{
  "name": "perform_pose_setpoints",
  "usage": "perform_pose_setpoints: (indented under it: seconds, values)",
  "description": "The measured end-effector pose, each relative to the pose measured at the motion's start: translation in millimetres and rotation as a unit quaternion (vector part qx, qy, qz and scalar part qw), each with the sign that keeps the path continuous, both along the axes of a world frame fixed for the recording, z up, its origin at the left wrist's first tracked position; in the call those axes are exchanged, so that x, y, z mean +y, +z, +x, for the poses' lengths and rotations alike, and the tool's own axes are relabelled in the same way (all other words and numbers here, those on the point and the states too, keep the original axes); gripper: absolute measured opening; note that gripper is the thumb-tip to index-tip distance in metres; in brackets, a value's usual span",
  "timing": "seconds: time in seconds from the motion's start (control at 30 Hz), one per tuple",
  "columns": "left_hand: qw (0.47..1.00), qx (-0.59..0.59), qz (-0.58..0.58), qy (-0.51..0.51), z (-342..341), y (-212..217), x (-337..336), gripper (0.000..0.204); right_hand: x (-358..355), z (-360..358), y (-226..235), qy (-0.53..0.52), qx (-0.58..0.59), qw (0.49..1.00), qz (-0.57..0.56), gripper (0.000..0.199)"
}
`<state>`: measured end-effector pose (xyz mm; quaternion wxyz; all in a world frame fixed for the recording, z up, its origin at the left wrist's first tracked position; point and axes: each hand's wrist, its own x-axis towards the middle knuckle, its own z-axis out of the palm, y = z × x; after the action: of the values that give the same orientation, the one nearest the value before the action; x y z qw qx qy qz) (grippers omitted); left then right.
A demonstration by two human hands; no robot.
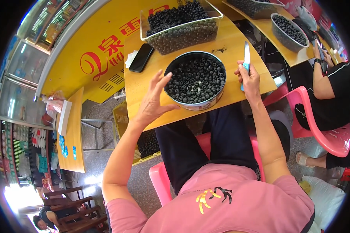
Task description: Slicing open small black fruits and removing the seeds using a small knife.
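My left hand [153,99] is beside the left rim of a round tub [202,105], fingers and thumb spread apart with nothing between them. Small dark round pieces [190,77], like berries or nuts, fill much of the tub; their exact kind I cannot make out. A few pale bits [197,86] lie among them. To the right of the tub, my right hand [249,79] is closed round the blue handle of a small knife [246,54]. Its blade points up, away from me. Neither hand touches the tub's contents.
Beyond the tub, a clear plastic bin [182,37] is heaped with the same dark pieces. A black phone [141,57] lies at the left on the wooden table [237,35]. At the right, another person [326,77] sits near an oval tub [289,33] of dark pieces.
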<state>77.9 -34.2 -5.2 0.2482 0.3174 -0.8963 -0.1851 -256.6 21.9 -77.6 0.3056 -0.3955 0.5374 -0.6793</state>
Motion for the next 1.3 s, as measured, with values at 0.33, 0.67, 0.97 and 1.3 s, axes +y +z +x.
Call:
perform_pose_setpoints:
  seconds: [0.33, 0.67, 0.97, 1.3]
  values:
    - [0.988, 0.065, 0.123, 0.067, -15, -24, 11, 0.047, 1, 0, 2, 0.011, -0.012, 1.0, -0.001, 0.023]
    - [0.928, 0.264, 0.264, 0.014, -7, -48, 11, 0.032, -4, 0, 2, 0.012, 0.005, 1.0, -0.002, 0.023]
    - [0.982, 0.155, 0.031, 0.104, -15, -20, 25, 0.038, 1, -1, 1, 0.016, -0.012, 1.0, 0.004, 0.025]
    - [0.981, 0.15, -0.001, 0.121, -6, -16, 18, 0.039, -1, 0, -3, 0.01, 0.019, 1.0, 0.0, 0.025]
